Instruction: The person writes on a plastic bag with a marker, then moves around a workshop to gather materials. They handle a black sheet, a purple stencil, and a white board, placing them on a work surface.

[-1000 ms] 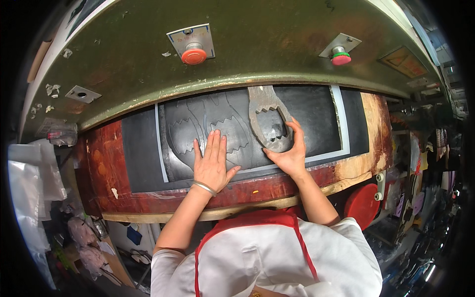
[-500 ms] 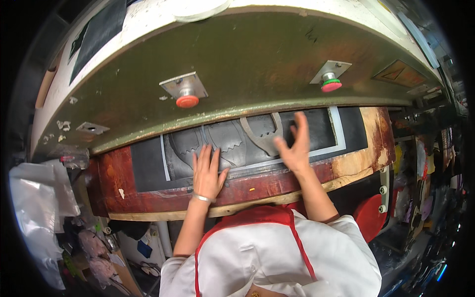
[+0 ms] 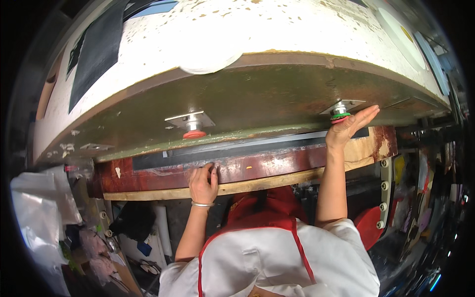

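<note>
My right hand (image 3: 350, 124) is raised on the right, its fingers stretched out together and its palm against the red-and-green push button (image 3: 340, 118) on the machine's green face. My left hand (image 3: 202, 182) lies on the front part of the reddish-brown board (image 3: 277, 161), with bent fingers and nothing visible in it. Beyond the fingers, only a front strip of the black sheet (image 3: 153, 161) shows. A pale strip (image 3: 217, 145) runs along it under the green machine front (image 3: 267, 89). The cut shapes on the sheet are hidden.
A red push button (image 3: 194, 133) sits on a metal plate to the left. Clear plastic sheets (image 3: 42, 203) hang at the far left. A red round stool seat (image 3: 368, 226) is at the lower right. The board's wooden front edge (image 3: 257, 183) faces me.
My right hand has left the black sheet and gone up and right to the red-and-green button. My left hand has drawn back towards me. The view has shifted; the machine front now covers the cut shapes.
</note>
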Available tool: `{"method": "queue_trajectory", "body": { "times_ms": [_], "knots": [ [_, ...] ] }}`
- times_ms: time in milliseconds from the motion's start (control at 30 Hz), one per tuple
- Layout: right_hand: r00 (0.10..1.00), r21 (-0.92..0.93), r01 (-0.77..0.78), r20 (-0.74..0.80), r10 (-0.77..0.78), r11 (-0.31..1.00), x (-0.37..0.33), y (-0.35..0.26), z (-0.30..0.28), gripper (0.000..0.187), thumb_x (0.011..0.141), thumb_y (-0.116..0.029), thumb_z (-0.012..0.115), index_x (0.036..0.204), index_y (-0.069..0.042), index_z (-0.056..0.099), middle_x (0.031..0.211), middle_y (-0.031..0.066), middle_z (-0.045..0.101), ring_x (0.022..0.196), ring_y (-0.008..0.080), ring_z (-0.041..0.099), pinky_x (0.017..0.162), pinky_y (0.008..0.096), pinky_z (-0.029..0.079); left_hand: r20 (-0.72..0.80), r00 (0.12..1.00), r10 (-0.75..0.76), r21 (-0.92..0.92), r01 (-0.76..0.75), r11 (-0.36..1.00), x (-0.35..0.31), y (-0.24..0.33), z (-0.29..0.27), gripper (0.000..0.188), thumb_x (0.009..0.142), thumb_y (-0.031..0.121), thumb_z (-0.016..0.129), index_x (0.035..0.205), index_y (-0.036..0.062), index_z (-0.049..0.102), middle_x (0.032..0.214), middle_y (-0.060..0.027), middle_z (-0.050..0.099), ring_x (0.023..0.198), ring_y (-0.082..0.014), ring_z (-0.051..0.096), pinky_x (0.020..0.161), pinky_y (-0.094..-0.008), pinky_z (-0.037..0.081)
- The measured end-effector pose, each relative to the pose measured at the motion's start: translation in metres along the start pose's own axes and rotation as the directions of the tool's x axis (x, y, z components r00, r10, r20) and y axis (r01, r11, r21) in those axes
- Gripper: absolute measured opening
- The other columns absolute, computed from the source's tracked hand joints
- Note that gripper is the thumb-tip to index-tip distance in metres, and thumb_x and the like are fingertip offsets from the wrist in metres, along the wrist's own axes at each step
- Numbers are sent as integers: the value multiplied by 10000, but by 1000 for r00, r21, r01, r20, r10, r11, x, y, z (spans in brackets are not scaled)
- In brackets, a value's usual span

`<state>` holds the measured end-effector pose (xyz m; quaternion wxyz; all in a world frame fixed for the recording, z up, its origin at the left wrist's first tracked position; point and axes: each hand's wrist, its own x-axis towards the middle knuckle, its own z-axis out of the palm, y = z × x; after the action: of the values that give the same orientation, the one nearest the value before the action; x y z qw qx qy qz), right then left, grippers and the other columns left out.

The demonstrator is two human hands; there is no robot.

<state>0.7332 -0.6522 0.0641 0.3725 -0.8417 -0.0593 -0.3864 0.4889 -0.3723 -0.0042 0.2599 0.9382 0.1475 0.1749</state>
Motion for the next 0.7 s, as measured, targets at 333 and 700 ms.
{"method": "queue_trajectory", "body": {
  "times_ms": [333,700],
  "knots": [
    [824,101,40,560,-90,994,-131,-8,-60,356,894,-294,614,1034,28,672,938,175,690,827,277,657,751,322,528,-190,981,-40,-27,35,999,-15,-18,29,185,803,255,569,942,163,649,725,-101,619,652,-279,607,596,-418,496],
    [659,16,166,742,-123,986,-155,-9,-111,232,872,-202,628,865,22,688,794,152,684,704,267,648,640,339,539,-226,957,-182,-151,150,977,-67,7,18,222,778,235,613,673,39,617,645,-153,606,685,-342,609,643,-463,480]
  ]
}}
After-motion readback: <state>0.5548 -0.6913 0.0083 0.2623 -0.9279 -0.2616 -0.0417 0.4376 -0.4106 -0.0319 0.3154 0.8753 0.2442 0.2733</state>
